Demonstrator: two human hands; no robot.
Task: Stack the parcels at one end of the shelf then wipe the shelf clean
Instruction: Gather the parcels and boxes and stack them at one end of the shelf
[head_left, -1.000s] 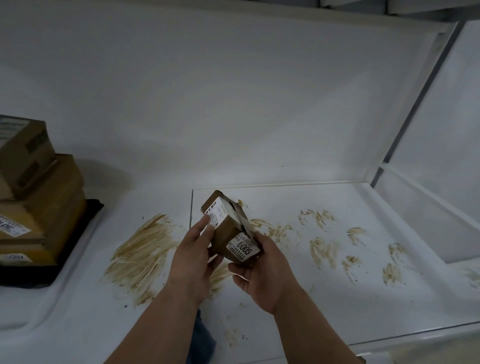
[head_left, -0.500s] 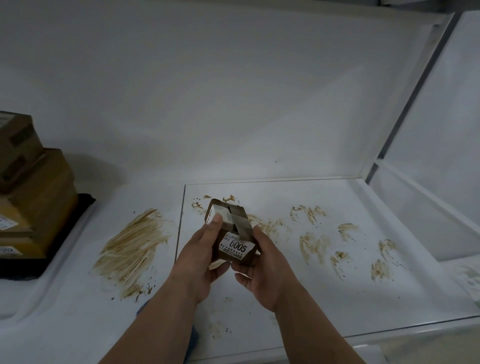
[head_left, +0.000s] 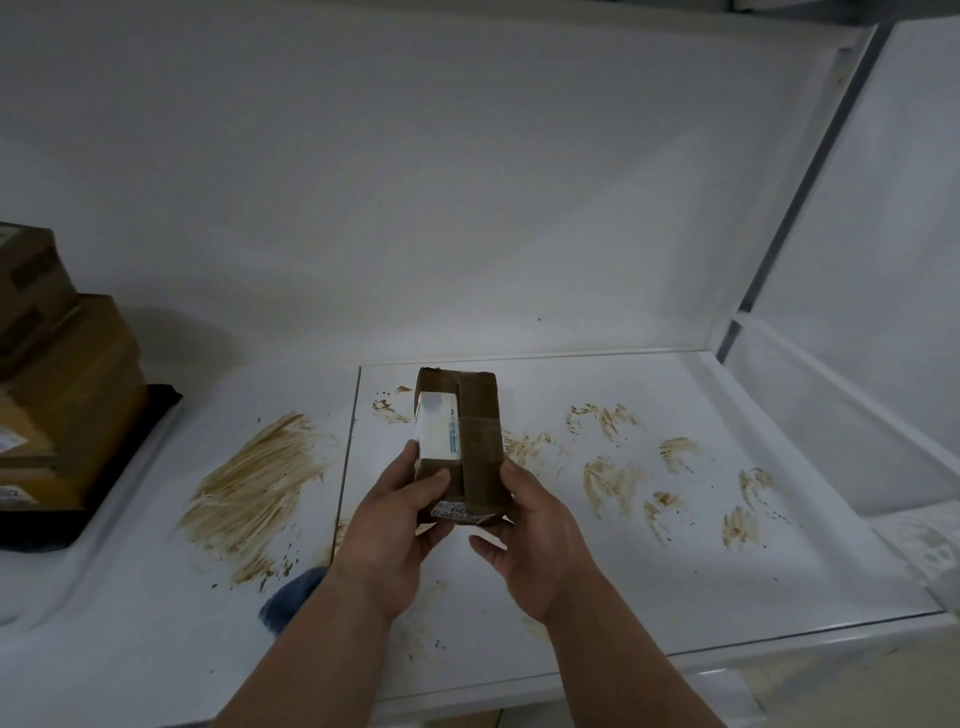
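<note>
1. Brown cardboard stack (head_left: 57, 395) at the far left end of the shelf (head_left: 675, 597) – several parcels piled on a black mat (head_left: 124, 457), partly cut off by the frame edge.
2. Tan smear (head_left: 254, 488) on the shelf between the stack and the hands; a blue cloth (head_left: 291, 597) peeks out by the left forearm.
3. Left hand (head_left: 389, 530) grips the small parcel (head_left: 462, 441) on its left side, thumb over the top near the white label.
4. Right hand (head_left: 535, 540) holds the parcel's right side, fingers curled under and around – both hands closed on it.
5. Parcel is up off the shelf, centre frame, long axis pointing away from the person; the stack lies well to its left, so the left hand is the nearer one for the carry.
6. More brown smudges (head_left: 613, 478) scattered to the right.
7. Versus a second ago: the parcel sat tilted with its numbered end label facing the camera; now it's turned flatter, top face up. The view has also shifted, so less of the stack shows.
</note>
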